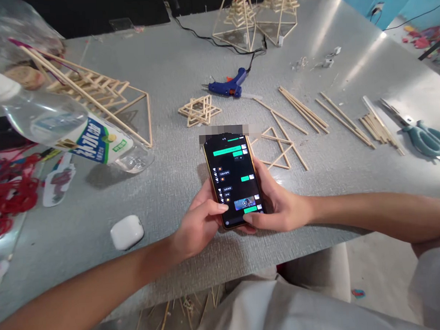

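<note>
A phone (234, 176) with a lit chat screen is held in both hands over the near part of a grey table (165, 75). My left hand (197, 224) grips its lower left side, thumb resting on the screen. My right hand (276, 204) cradles its right edge and bottom, thumb at the lower screen. Just beyond the phone lie triangles of thin wooden sticks (277, 150) and a flat stick star (199, 110).
A clear water bottle (69, 130) lies at the left by a stick pyramid frame (96, 95). A white earbud case (127, 232) sits near my left forearm. A blue glue gun (228, 85), loose sticks (305, 110), teal scissors (428, 139) and red string (7, 191) are around.
</note>
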`<state>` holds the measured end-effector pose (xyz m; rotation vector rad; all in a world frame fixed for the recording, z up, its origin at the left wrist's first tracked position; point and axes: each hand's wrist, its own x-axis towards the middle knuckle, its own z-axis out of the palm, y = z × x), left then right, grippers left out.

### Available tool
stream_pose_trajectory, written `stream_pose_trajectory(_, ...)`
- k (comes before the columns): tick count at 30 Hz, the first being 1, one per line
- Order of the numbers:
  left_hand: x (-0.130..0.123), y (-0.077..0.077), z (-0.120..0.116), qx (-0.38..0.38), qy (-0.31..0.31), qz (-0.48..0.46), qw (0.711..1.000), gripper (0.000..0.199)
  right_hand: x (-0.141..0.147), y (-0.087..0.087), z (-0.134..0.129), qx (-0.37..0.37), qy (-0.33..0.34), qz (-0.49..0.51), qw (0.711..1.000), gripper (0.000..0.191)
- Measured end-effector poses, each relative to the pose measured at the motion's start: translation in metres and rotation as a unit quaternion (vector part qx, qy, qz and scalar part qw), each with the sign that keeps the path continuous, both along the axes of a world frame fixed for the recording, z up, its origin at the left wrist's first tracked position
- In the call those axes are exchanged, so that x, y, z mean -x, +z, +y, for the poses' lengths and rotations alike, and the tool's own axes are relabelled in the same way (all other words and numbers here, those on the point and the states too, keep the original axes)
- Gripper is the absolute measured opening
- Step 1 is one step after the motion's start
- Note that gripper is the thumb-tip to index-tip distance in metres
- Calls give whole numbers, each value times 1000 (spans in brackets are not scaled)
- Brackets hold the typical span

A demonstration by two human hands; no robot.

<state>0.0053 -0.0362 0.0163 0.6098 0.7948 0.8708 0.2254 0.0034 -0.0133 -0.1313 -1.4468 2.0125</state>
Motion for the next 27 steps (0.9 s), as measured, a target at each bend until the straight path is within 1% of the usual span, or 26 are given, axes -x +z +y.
stream_pose_trajectory(2,1,1,0,3,-28,-17,999,67,-2,3,1,-6,-19,-18,1000,93)
stream_pose_trajectory(4,3,3,1,1,-33,-25,999,67,-6,7,2,-7,-66,-62,996,90)
stream_pose_trajectory(7,3,2,2,-2,-33,-25,999,64,-11,11,2,10,-140,-123,982,78)
stream_pose_trajectory(9,3,0,3,-9,-36,-23,999,64,-13,10,2,21,-177,-130,975,71)
stream_pose_trajectory(11,0,-2,4,-22,-33,-18,999,65,-11,6,3,23,-210,-126,969,67)
stream_pose_trajectory(13,-3,-2,3,-37,-22,-6,999,68,-7,2,6,19,-232,-121,965,68)
stream_pose_trajectory(15,-5,0,-1,-44,-5,16,999,72,-2,-1,7,6,-242,-115,963,67)
stream_pose_trajectory(18,1,11,-19,-21,20,37,999,72,-5,-4,1,-57,-238,-127,961,73)
stream_pose_trajectory(21,20,25,-52,23,26,43,998,63,-31,-4,-16,-130,-219,-178,950,69)
stream_pose_trajectory(24,36,39,-80,61,12,49,997,49,-71,-2,-36,-233,-218,-223,921,56)
stream_pose_trajectory(26,37,45,-86,81,16,78,994,45,-95,2,-47,-282,-236,-252,895,49)
stream_pose_trajectory(27,33,47,-84,93,20,98,991,44,-104,4,-51,-288,-249,-267,885,45)
